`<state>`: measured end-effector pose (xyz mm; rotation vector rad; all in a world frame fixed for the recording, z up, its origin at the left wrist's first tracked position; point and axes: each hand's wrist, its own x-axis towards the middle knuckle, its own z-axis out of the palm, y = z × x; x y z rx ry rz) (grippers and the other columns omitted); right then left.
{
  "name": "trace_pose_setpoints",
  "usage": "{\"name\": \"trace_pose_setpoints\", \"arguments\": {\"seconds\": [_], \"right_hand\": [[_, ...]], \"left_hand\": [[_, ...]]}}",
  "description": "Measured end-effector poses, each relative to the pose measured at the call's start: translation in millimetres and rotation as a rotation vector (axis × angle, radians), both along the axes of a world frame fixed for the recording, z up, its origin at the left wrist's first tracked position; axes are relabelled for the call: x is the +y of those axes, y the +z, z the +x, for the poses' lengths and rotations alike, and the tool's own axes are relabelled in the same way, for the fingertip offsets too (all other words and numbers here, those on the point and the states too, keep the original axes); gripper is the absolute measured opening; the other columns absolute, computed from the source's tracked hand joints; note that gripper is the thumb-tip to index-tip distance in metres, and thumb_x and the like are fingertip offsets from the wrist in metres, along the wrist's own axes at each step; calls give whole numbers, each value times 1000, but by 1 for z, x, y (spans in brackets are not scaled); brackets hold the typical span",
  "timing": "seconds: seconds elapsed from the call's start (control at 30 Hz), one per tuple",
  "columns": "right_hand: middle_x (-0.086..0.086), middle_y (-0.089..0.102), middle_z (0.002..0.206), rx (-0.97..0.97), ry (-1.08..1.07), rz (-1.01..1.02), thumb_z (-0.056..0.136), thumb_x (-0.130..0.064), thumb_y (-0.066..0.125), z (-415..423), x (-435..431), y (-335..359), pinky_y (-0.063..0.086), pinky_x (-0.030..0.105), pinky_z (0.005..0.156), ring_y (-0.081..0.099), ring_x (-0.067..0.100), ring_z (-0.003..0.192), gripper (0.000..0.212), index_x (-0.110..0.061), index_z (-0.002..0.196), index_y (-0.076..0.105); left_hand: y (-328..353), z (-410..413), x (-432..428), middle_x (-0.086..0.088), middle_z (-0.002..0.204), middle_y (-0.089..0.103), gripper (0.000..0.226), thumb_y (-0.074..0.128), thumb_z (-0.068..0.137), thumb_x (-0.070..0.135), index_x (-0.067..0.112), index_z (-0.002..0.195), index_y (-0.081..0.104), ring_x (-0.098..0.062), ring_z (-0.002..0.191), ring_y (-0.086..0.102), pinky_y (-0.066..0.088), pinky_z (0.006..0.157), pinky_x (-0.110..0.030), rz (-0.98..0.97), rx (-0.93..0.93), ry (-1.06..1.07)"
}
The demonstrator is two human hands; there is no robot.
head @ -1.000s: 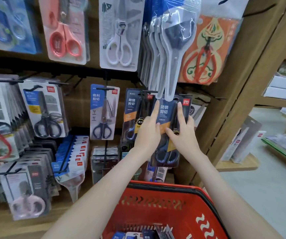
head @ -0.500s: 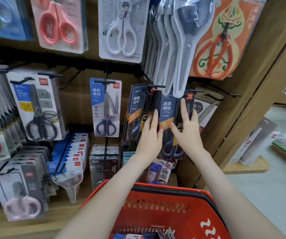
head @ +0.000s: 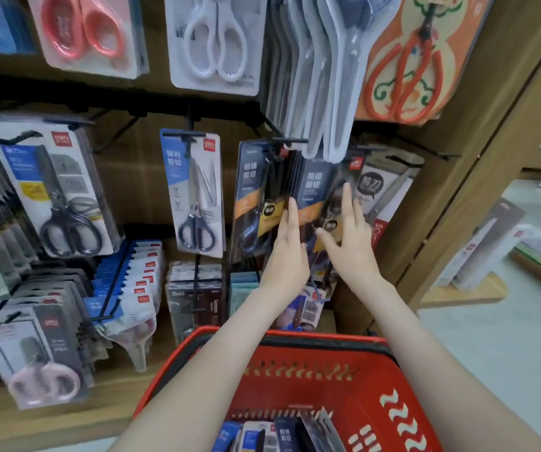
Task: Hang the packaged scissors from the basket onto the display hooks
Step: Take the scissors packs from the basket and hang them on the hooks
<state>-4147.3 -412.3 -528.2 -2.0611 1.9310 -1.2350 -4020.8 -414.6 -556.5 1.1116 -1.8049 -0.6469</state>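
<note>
The wooden display rack fills the wall, its black hooks crowded with carded scissors. Below it stands the red basket, with several packs lying at its near edge. Toward the rack's right edge, in the middle row, a dark pack of scissors fronts a bunch on one hook. Its top is hidden behind pale packs above. Both hands lie flat with straight fingers and grip nothing: the left hand is on the bunch, the right hand on the front pack. I'd judge this pack is hung and being squared up, and the basket's load remains to be hung.
</note>
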Motion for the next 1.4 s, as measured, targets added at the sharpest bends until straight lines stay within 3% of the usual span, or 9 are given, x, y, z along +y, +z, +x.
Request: {"name": "trace_pose_setpoints", "arguments": {"seconds": [0.07,0.17,0.43,0.63,0.8,1.03,1.17,1.27,1.4], "right_hand": [[7,24,157,-12,-27,-57,97,-23,55,-6,28,-24,22,34,113,23,24,142,77,-26,154,3],[15,41,143,-57,-90,-45,96,-12,53,-7,89,-89,23,20,104,35,24,127,62,-8,151,23],[25,49,135,117,-87,595,89,-28,52,-22,199,-272,41,44,101,51,42,119,69,6,145,30],[13,0,162,400,-2,907,99,-45,43,-38,195,-311,4,38,120,2,29,149,86,-9,151,-15],[11,-16,161,471,1,1201,99,-56,31,-36,187,-332,4,50,118,-8,36,148,78,-23,152,-15],[12,-8,161,411,-14,1177,101,-20,41,-22,190,-337,33,48,110,22,44,141,76,-20,152,-15],[12,-2,161,463,101,1150,95,-10,51,-11,201,-325,23,44,117,13,40,145,87,-11,152,-15],[7,-4,162,376,211,1145,99,-30,44,1,210,-314,14,46,119,3,36,147,79,-11,154,-9],[4,1,162,-44,166,1015,100,-26,41,-5,201,-299,6,27,118,6,23,149,66,-12,155,8]], "left_hand": [[-16,-2,17,-6,163,-5,73,38,100,3,16,153,-11,-24,149,13,31,111,-31,-59,-50,23],[-67,-7,58,-11,162,-11,86,39,98,6,30,148,-27,-35,145,22,43,99,-45,-117,-188,-23],[-216,-12,156,-8,155,-33,73,34,103,16,29,149,-20,-31,146,-22,-5,120,-49,267,-769,-281],[-265,-10,153,-9,156,-30,65,31,105,30,30,152,-14,-30,147,-22,-12,117,-47,325,-977,-323],[-290,-10,147,-14,158,-25,59,22,106,37,28,153,-13,-30,146,-24,-13,117,-45,459,-1010,-304],[-312,-10,148,-7,163,-4,61,14,101,53,33,154,-11,-24,149,-14,-9,119,-45,881,-644,-207],[-312,-22,151,-8,153,36,66,36,98,56,17,150,31,-26,144,27,20,118,-43,1129,-164,-80],[-308,-25,157,-3,113,68,33,61,94,32,10,118,61,-24,114,61,46,99,-37,1168,215,73],[-309,-15,159,-3,107,71,19,58,94,5,16,108,65,-21,103,65,49,97,-37,1201,504,56]]}}
